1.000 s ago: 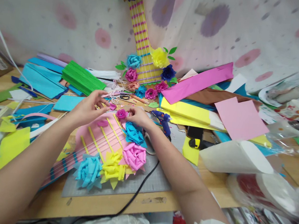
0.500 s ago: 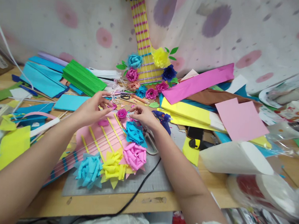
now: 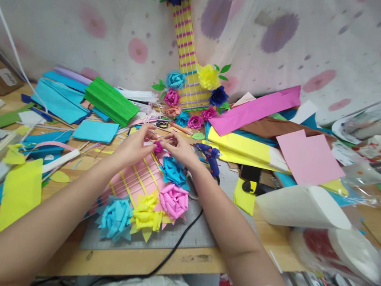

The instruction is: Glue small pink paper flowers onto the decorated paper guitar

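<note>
A small magenta paper flower [image 3: 158, 147] lies at the far edge of a pink paper guitar with yellow strips [image 3: 127, 175]. Curled round its left side is my left hand [image 3: 138, 145], thumb tip against the petals. From the right, my right hand [image 3: 179, 148] pinches in at the same flower; the fingertips partly hide each other. Nearer me, the guitar bears a blue paper rose [image 3: 173, 171], a pink-violet rose [image 3: 174, 200], a yellow rose [image 3: 147, 210] and a light blue rose [image 3: 116, 219]. My left forearm covers much of the neck.
A blue glue gun [image 3: 210, 156] stands right of my right hand, its black cord [image 3: 181, 244] crossing the grey cutting mat [image 3: 196, 232]. Behind, a yellow paper guitar [image 3: 190, 87] leans on the curtain. Crepe paper, green [image 3: 111, 102] and magenta [image 3: 256, 108], is heaped around.
Both hands have drawn together and closed in on the small magenta flower, which stays in place on the guitar. The view has shifted slightly.
</note>
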The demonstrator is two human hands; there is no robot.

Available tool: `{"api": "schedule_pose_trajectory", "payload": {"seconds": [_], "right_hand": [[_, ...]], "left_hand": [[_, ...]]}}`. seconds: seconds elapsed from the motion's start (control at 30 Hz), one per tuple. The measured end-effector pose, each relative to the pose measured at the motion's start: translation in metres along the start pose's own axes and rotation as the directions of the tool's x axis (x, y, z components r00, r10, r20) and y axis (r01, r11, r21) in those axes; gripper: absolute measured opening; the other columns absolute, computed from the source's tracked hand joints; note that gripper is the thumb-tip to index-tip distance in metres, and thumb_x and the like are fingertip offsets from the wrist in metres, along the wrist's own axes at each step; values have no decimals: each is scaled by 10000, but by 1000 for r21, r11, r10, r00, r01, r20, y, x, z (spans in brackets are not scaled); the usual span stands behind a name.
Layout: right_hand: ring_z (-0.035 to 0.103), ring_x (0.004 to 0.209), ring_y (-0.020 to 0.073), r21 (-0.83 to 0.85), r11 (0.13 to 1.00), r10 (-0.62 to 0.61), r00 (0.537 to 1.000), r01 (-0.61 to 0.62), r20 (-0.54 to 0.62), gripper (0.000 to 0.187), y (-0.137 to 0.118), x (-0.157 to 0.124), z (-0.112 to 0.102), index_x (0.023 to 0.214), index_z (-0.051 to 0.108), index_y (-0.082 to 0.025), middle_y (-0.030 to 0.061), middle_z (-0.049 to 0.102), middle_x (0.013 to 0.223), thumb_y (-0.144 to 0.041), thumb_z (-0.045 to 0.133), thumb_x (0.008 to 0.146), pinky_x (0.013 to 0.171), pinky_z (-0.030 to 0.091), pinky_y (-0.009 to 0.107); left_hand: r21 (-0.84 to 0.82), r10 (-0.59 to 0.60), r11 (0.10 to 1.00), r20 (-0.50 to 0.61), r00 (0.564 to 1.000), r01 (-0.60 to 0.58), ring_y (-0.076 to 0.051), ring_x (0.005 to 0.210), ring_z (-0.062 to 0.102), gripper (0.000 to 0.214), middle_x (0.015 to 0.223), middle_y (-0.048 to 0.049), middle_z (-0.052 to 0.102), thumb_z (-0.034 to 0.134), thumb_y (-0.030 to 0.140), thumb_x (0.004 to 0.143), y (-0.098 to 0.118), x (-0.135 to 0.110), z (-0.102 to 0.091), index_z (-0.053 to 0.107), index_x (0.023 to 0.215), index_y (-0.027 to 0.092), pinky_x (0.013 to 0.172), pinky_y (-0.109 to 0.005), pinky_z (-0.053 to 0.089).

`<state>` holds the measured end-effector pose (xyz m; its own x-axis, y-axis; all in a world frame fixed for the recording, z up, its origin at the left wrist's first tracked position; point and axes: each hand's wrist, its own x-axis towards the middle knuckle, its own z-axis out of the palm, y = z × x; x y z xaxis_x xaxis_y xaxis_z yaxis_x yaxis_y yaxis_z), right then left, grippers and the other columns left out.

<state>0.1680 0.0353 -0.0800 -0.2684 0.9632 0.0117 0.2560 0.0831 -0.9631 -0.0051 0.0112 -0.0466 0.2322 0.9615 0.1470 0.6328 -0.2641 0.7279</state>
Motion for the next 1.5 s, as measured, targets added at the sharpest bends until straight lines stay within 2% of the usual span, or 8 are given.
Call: {"api": "schedule_pose_trajectory", "payload": {"seconds": [0.23,0.63,0.87,0.97,1.07,1.2,1.3,1.5], "right_hand": [[464,537,81,13,996,93,996,-93,13,254,2,0,0,892,514,-175,-89,468,593,-189,582,648,528,357,206],[405,490,83,33,995,93,995,-92,-24,232,6,-14,-14,897,524,-182,-79,451,582,-230,545,671,496,328,219],[484,648,119,-102,985,-144,988,137,-58,142,1,-9,-8,835,558,-183,-4,550,724,-251,464,752,634,389,256],[441,585,114,-191,974,-153,977,124,-147,156,6,-11,-11,825,547,-190,-31,485,637,-214,415,746,587,353,245],[355,482,96,-158,986,-82,976,50,-201,164,13,-15,-16,858,536,-192,-75,373,537,-217,440,728,505,281,229],[303,449,80,-96,995,-32,987,18,-155,196,11,-16,-20,884,568,-181,-85,354,514,-306,480,761,471,232,225],[384,499,83,-57,998,-42,996,37,-82,227,4,-16,-18,918,573,-175,-62,446,581,-326,527,754,501,302,225],[504,633,89,-100,995,-9,999,14,46,408,5,-11,-10,1004,536,-175,-14,591,810,-205,671,621,605,404,234]], "left_hand": [[-123,-4,992,-8,1000,3,-204,942,650,492,982,-42,676,634,255,686,-1,1,14,457,1145,223,883,-401,494],[-360,-159,928,-147,976,97,-204,1030,626,422,1079,-81,648,570,236,738,-10,-19,6,449,1141,210,890,-416,506],[-181,17,983,26,1000,-12,-228,1131,599,489,1112,-66,678,457,194,809,0,-27,-1,435,1295,248,916,-413,472],[-63,16,998,36,999,-13,-250,1118,605,484,1134,-59,681,465,219,818,1,-29,-6,448,1301,252,919,-435,461],[-85,-9,996,-10,1000,8,-246,1107,609,478,1139,-65,677,494,231,810,-2,-30,-10,454,1286,236,883,-418,483],[-276,-93,958,-32,995,81,-243,1106,600,451,1142,-92,656,522,244,795,-1,-27,-14,463,1241,213,660,-327,551],[-397,-213,897,-4,977,194,-254,1096,592,488,1176,-97,622,557,256,766,1,-24,-15,449,1241,225,494,-251,535],[-446,-268,861,10,963,244,-255,1089,590,493,1146,-97,617,601,253,714,-2,-22,-14,472,1189,218,525,-267,565]]}}
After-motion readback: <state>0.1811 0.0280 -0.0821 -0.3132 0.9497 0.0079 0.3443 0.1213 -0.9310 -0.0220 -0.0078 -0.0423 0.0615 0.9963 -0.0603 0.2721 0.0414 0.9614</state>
